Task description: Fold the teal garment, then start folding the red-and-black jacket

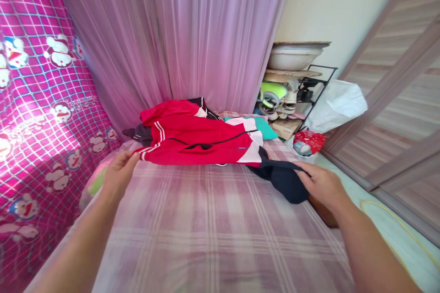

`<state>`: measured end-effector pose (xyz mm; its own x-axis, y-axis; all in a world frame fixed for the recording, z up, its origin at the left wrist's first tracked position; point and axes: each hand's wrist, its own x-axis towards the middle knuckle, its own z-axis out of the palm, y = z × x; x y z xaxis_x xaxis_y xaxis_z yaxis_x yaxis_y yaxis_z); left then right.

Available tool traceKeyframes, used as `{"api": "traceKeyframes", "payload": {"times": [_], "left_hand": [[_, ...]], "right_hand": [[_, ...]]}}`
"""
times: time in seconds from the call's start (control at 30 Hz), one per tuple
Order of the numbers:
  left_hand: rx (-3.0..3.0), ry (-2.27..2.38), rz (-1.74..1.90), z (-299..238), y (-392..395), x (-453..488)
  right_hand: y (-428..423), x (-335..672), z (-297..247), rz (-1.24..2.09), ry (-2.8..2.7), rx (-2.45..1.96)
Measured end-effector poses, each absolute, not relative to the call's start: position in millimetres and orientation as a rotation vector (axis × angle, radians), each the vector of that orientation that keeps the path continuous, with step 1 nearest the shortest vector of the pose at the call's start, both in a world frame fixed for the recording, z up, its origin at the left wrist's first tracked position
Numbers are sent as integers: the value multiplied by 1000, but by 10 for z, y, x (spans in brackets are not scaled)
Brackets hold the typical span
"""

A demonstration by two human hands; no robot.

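Pink curtain [178,32] fills the far wall, with a cartoon-print cloth [41,100] hung down the left side and a wood-grain door [402,100] on the right. Below them the bed [213,229] runs out ahead of me under a pale plaid sheet. Across its far half lies the jacket [202,139], red with white stripes and panels, a dark end trailing toward the bed's right edge and a teal cloth [266,128] just behind it. Past the corner of the bed stands a rack [302,91] with a basin on top, and a white bag [337,103] beside it. My left hand [118,174] is closed in a pinch on the jacket's striped red edge; my right hand [321,183] has its fingers folded over the dark end, gripping it near the bed's edge. As I judge it, I am at the spreading step, with the jacket stretched between my two grips. A next move would call for even tension on both sides, so the cloth lies flat and does not bunch.
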<state>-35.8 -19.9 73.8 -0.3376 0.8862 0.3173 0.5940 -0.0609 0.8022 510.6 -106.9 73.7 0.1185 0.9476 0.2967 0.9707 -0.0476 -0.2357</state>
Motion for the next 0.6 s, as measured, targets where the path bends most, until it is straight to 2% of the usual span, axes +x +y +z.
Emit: {"api": "traceKeyframes", "payload": {"times": [0.1, 0.2, 0.27, 0.4, 0.6], "left_hand": [[1582, 1921, 1265, 630, -398, -533], [1653, 2054, 882, 296, -576, -646], [1636, 2083, 663, 87, -642, -689], [1634, 2078, 499, -70, -626, -697], [1689, 2098, 505, -12, -500, -540]], "right_hand": [[-1161, 4988, 681, 299, -2047, -1968], [-1252, 4845, 558, 713, -2278, -2001], [-1274, 4792, 540, 833, -2327, -1998], [-1160, 4767, 631, 713, -2299, -1949], [-822, 4642, 396, 128, -1983, -2528]]}}
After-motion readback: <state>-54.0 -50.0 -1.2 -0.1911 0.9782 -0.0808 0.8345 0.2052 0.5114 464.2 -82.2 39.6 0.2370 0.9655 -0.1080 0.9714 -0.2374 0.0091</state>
